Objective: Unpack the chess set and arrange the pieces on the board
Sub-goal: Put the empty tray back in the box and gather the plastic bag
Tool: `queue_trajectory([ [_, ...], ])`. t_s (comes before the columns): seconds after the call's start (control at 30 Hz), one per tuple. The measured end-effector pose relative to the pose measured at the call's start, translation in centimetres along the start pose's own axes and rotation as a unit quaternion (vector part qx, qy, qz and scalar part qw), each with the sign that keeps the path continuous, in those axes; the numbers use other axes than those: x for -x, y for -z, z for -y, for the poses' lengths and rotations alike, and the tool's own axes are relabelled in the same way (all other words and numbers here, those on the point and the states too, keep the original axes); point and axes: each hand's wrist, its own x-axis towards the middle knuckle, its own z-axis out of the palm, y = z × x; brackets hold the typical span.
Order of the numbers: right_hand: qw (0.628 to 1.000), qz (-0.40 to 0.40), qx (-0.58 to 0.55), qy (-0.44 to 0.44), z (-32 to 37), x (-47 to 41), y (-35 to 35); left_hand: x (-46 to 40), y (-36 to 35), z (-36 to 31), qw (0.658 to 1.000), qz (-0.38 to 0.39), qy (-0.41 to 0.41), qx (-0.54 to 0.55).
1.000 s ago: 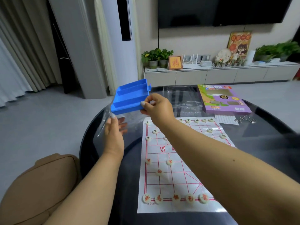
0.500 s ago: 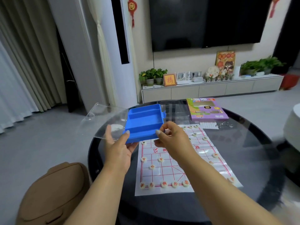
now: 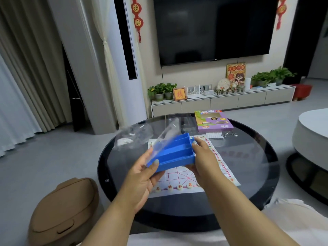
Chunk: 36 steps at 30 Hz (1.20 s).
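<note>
On the bench (image 3: 248, 174), pieces (image 3: 179, 187) line the board (image 3: 179, 176); your left hand (image 3: 142, 178) and right hand (image 3: 204, 160) grip the emptied blue tray (image 3: 174, 155).

A home living room: wall television (image 3: 213, 27), media cabinet (image 3: 221, 102), curtains (image 3: 26, 68).

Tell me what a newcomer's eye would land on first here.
The bright blue tray, held up between the left hand and right hand above the paper chess board, with a clear plastic lid tilted at its left edge. Beyond it, a purple box lies at the round table's far side.
</note>
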Motion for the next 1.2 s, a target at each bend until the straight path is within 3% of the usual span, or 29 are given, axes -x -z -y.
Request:
queue_trajectory([
  [0.17, 0.999, -0.029, -0.027, -0.024, -0.2, 0.8, 0.2, 1.0, -0.5, -0.2, 0.997, -0.052, 0.032, 0.050],
  [0.33, 0.998, -0.012, -0.042, -0.042, -0.2, 1.7, 0.7, 1.4, -0.9, -0.4, 0.992, -0.101, 0.008, -0.071],
  [0.47, 0.992, 0.042, -0.080, -0.089, -0.2, 2.1, 1.5, 1.6, -1.3, -0.7, 0.989, -0.113, 0.030, -0.090],
  [0.73, 0.989, 0.068, -0.090, -0.099, -0.7, 2.4, 3.0, 1.8, -2.0, 1.2, 0.973, -0.108, 0.091, -0.180],
  [1.2, 0.989, 0.059, -0.081, -0.105, -0.1, 0.7, 4.3, 0.5, -2.6, 1.1, 0.963, -0.093, 0.054, -0.249],
])
